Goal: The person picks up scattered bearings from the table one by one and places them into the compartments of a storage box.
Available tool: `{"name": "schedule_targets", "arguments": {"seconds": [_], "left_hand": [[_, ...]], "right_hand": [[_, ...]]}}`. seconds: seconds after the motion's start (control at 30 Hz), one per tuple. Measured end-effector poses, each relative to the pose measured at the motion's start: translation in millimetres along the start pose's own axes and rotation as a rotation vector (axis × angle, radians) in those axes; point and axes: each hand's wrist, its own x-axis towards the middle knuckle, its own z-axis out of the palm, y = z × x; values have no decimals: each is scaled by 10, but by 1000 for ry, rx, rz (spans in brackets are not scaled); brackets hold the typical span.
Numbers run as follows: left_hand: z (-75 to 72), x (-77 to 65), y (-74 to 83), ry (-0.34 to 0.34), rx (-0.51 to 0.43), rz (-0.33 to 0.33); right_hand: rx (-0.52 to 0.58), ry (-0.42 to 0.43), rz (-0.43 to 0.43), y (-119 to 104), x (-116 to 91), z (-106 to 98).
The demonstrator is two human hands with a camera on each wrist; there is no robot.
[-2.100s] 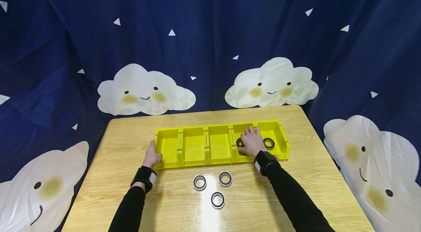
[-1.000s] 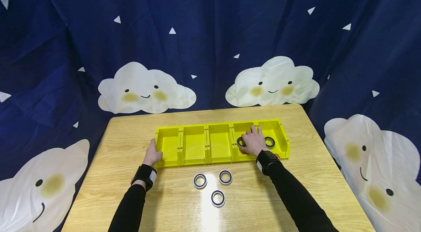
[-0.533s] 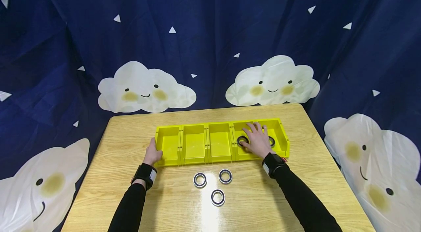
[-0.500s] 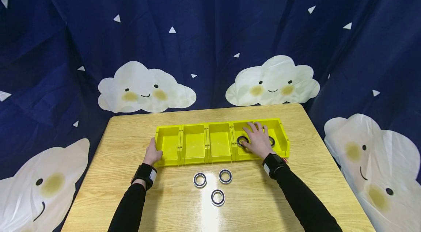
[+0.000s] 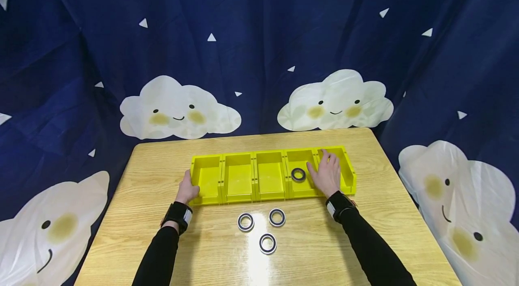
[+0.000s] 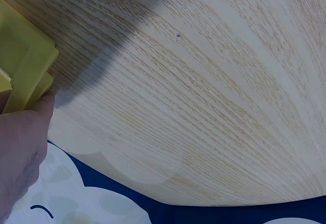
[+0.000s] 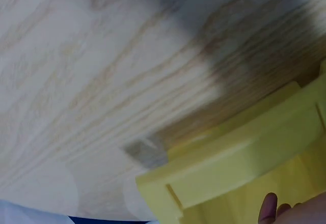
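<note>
A row of joined yellow bins (image 5: 270,182) stands across the table. My left hand (image 5: 187,190) grips the leftmost bin's outer side wall, thumb inside and fingers outside; the left wrist view shows that hand (image 6: 23,145) at the yellow edge. A black-sealed ball bearing (image 5: 298,180) lies flat in the bin second from the right. Just right of it, my right hand (image 5: 327,175) reaches over the divider into the rightmost bin, fingers spread and thumb apart. The bearing in that bin is hidden behind this hand. Only fingertips (image 7: 268,207) show in the right wrist view.
Three more bearings lie flat on the wooden table (image 5: 219,250) in front of the bins: a left one (image 5: 245,230), a right one (image 5: 277,225) and a nearest one (image 5: 267,252). A dark blue curtain (image 5: 259,52) with clouds hangs behind the table.
My right hand has let go of the bearing in the bin second from the right and moved right, over the rightmost bin. My left hand keeps its grip.
</note>
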Motion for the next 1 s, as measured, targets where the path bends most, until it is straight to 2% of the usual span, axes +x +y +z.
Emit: {"name": "schedule_targets", "arguments": {"seconds": [0.2, 0.43, 0.57, 0.63, 0.77, 0.9, 1.0], "left_hand": [[2, -25, -1, 2, 1, 10], [-17, -26, -22, -4, -15, -17], [-42, -32, -14, 4, -2, 9], [-49, -41, 2, 27, 14, 54], [-22, -68, 33, 136, 69, 169], [52, -123, 91, 309, 123, 258], [129, -187, 162, 426, 112, 332]], "right_hand": [[24, -30, 47, -21, -33, -47], [19, -87, 54, -39, -57, -39], [-13, -138, 50, -22, -78, -12], [-26, -158, 56, -15, -82, -4], [-44, -189, 69, -10, -80, -5], [-68, -201, 82, -3, -82, -18], [-75, -205, 94, 1, -84, -27]]}}
